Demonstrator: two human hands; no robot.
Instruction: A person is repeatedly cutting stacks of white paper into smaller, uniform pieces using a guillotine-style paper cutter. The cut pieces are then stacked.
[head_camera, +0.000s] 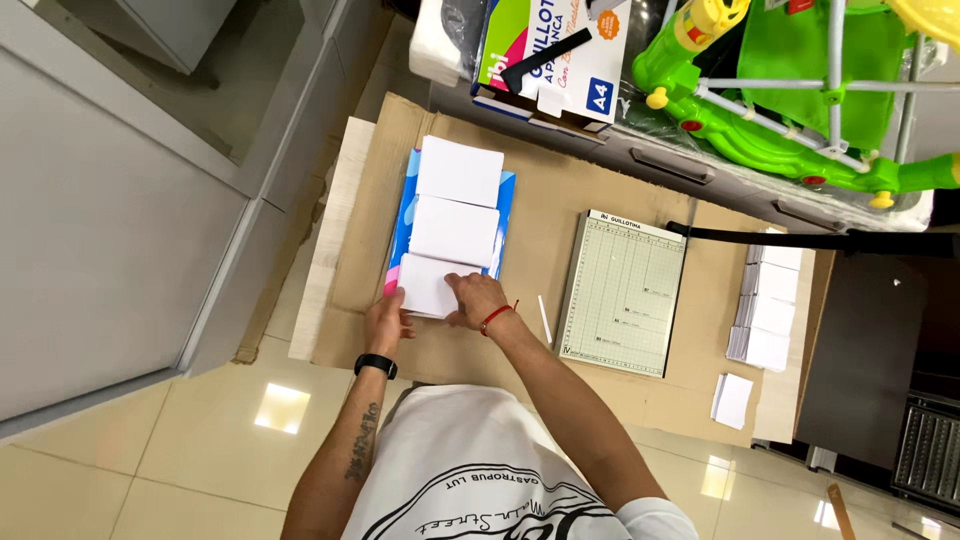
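3 white paper stacks (455, 228) already lie in a row on the blue sheet (404, 212). Both hands rest flat, grip released, on the nearest stack (428, 285): left hand (385, 322), right hand (476, 298). More stacks (768, 305) wait beyond the paper cutter (622, 292) (its arm raised).

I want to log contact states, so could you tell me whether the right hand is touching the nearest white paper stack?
Touching: the head view shows the right hand lying flat on the nearest white paper stack.

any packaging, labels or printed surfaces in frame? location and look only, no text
Cardboard box: top centre, on the grey cabinet edge; flat, white with green, pink and blue panels and a picture of a black-handled cutter.
Paper cutter: on the brown cardboard, right of the hands; pale green board with a printed grid, black arm raised.
Blue sheet: under the three white paper stacks; blue with a pink corner.
No screens.
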